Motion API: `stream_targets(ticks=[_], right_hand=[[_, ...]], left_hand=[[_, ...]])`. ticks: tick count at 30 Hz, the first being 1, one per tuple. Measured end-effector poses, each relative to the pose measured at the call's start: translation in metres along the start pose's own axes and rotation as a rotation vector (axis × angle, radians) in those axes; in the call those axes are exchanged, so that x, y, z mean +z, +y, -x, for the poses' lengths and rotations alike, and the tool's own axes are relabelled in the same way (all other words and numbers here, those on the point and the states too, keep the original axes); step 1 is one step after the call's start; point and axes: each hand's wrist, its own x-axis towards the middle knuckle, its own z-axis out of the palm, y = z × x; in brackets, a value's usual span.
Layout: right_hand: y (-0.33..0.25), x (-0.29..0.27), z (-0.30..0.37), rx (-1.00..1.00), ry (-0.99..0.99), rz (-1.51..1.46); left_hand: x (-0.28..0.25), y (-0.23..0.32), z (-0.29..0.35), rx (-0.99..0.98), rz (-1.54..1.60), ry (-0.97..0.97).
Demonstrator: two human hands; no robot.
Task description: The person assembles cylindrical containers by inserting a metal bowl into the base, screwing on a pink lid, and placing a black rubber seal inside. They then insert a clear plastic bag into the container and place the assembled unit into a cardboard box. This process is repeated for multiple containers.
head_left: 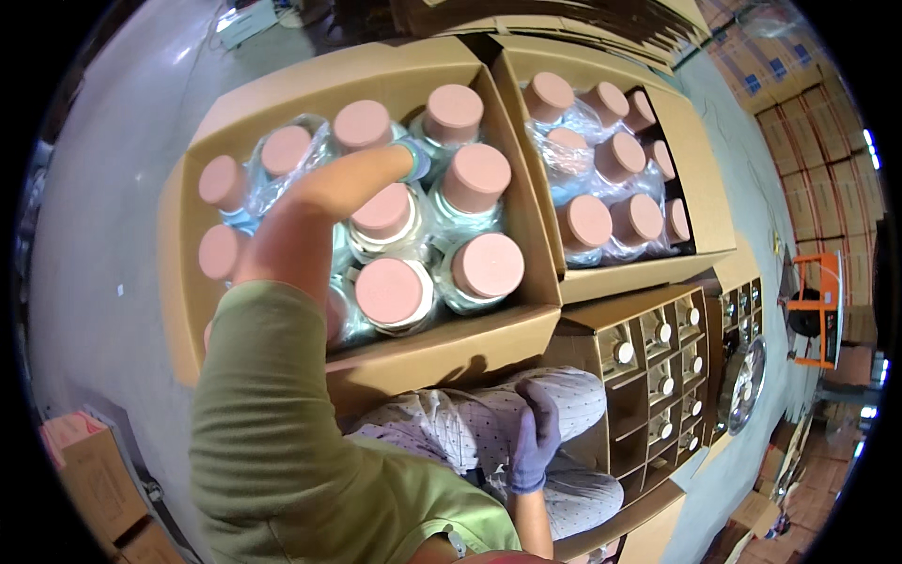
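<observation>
In front of me stands an open cardboard box holding several pale blue, plastic-wrapped containers with large pink lids. My left arm stretches across it. My left hand, with a glove cuff at the wrist, dips between the lidded containers near the far right side; its fingers are hidden, so whatever it touches does not show. Over my patterned trousers rests my right hand in a purple-grey glove, fingers stretched and thumb apart, holding nothing.
A second open box of pink-lidded containers adjoins on the right. Nearer is a divided carton with small white-capped bottles in several cells. A round shiny metal object, an orange frame and stacked cartons stand farther right.
</observation>
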Motion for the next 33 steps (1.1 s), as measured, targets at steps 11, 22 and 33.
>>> stream_targets(ticks=[11,22,33], right_hand=[[0.012,-0.024,0.029,0.021,0.165,-0.086],[-0.106,0.039,-0.112,-0.797,0.225,0.061],[-0.061,-0.121,0.047,-0.597,0.866,-0.118]], left_hand=[[-0.026,-0.005,0.029,-0.035,-0.062,-0.076],[-0.345,0.13,0.297,0.228,-0.591,0.859],[-0.36,0.282,0.352,0.877,0.646,1.557]])
